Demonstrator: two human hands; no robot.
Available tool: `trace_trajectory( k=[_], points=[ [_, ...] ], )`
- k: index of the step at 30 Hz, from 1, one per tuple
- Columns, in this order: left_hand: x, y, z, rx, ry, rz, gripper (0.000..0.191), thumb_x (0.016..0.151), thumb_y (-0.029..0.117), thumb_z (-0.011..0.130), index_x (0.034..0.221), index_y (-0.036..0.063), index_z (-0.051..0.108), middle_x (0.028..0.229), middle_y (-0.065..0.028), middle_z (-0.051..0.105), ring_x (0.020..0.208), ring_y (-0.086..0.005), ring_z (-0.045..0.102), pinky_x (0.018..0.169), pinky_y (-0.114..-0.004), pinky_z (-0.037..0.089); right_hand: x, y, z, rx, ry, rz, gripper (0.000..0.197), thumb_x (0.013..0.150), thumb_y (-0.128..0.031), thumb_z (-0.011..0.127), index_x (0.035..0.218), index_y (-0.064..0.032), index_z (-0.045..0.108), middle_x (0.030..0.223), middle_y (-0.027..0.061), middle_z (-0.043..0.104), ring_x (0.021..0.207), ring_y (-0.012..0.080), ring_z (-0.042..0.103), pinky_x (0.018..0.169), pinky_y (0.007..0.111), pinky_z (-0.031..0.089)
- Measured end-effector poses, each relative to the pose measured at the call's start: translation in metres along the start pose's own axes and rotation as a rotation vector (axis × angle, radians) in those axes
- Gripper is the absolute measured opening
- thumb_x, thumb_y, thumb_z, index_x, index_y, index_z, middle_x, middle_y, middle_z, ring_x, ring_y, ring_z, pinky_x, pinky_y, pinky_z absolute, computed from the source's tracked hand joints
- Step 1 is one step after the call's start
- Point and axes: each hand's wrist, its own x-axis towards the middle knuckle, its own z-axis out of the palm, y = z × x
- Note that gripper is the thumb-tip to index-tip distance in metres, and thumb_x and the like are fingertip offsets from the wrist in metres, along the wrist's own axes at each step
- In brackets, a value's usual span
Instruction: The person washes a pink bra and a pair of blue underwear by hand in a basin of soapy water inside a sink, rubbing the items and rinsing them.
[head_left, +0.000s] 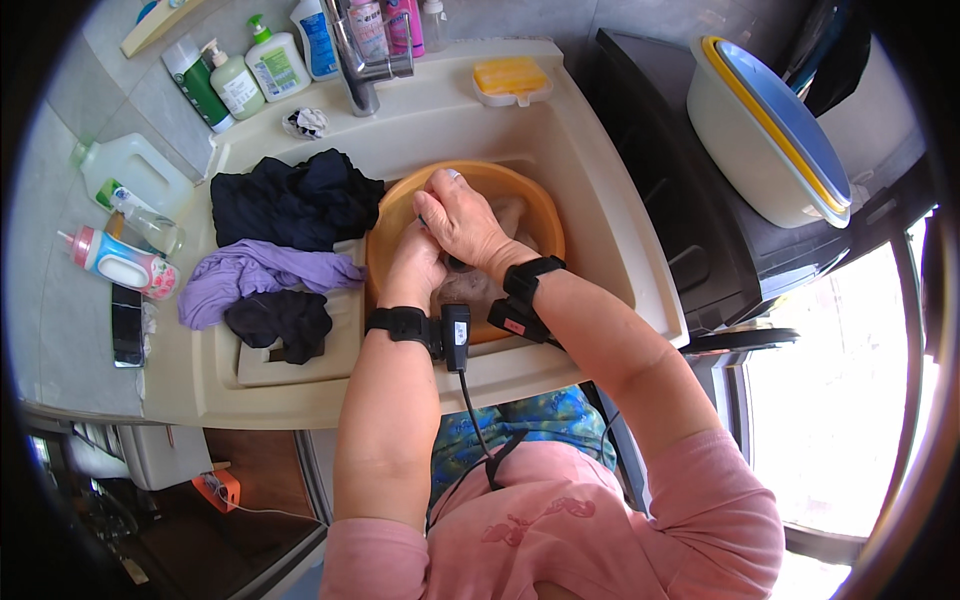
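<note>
Over an orange plastic basin (388, 208) my two hands meet, pressed closely together. My right hand (463, 219) is curled against the top of my left hand (418, 256), its fingers bent. A small dark bluish bit shows between them, but what it is stays hidden. Below them, a dark piece (456, 262) is partly visible behind the right wrist. Cloudy water and a pale, cloth-like thing (511, 214) lie in the basin. Left of it, a black garment (296, 196), a lilac garment (259, 274) and a smaller black cloth (281, 324) are heaped on the sink's washboard side.
The basin stands in a cream laundry sink (600, 217). Behind it rise a chrome faucet (361, 82) and several bottles (277, 64). Yellow soap (510, 73) sits in a dish. Stacked basins (757, 135) lean at right. A phone (127, 326) lies at left.
</note>
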Motion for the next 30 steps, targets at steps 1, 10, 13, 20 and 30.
trace_trajectory(
  k=[1, 10, 13, 20, 30],
  points=[
    [-0.001, 0.0, 0.002, -0.016, 0.033, -0.037, 0.03, 0.087, 0.034, 0.04, 0.097, 0.0084, 0.051, 0.094, -0.0051, 0.056, 0.084, -0.0166, 0.054, 0.072, -0.032, 0.046, 0.0, 0.003, 0.0, 0.0, 0.0, 0.003, 0.024, 0.083, -0.025, 0.043, 0.083, -0.0015, 0.044, 0.077, 0.0181, 0.052, 0.079, 0.035, 0.048, 0.072, 0.039, 0.04],
    [-0.021, 0.017, 0.008, 0.169, 0.102, 0.007, 0.026, 0.087, 0.031, 0.043, 0.088, 0.0068, 0.053, 0.076, -0.005, 0.056, 0.062, -0.0142, 0.054, 0.054, -0.028, 0.044, 0.0, 0.029, -0.014, -0.204, -0.019, 0.249, 0.027, 0.084, -0.027, 0.038, 0.088, -0.0026, 0.047, 0.088, 0.0212, 0.056, 0.083, 0.0357, 0.054, 0.072, 0.044, 0.043],
    [-0.017, 0.013, 0.002, 0.406, 0.207, 0.204, 0.026, 0.083, 0.032, 0.052, 0.082, 0.0058, 0.052, 0.074, -0.0045, 0.055, 0.061, -0.0137, 0.053, 0.053, -0.027, 0.044, -0.007, 0.035, -0.018, -0.367, -0.208, 0.309, 0.029, 0.083, -0.03, 0.038, 0.09, -0.0047, 0.049, 0.091, 0.0188, 0.057, 0.085, 0.033, 0.055, 0.072, 0.043, 0.044],
    [-0.01, 0.012, -0.033, 1.198, 0.485, 0.319, 0.003, 0.065, 0.003, 0.055, 0.066, 0.0013, 0.057, 0.061, -0.0083, 0.058, 0.058, -0.0171, 0.056, 0.055, -0.029, 0.044, -0.02, 0.07, -0.018, -0.567, -0.739, 0.178, 0.025, 0.077, -0.024, 0.045, 0.093, -0.0105, 0.057, 0.094, 0.0114, 0.059, 0.091, 0.0285, 0.054, 0.076, 0.038, 0.043],
    [-0.013, 0.013, -0.041, 1.509, 0.459, 0.098, 0.012, 0.068, 0.007, 0.053, 0.072, 0.0089, 0.065, 0.078, -0.0104, 0.063, 0.08, -0.0252, 0.06, 0.07, -0.033, 0.045, -0.033, 0.057, 0.005, -0.334, -0.956, 0.245, 0.028, 0.073, -0.026, 0.054, 0.094, -0.0082, 0.059, 0.094, 0.0144, 0.059, 0.09, 0.0293, 0.056, 0.076, 0.036, 0.043]
  ],
)
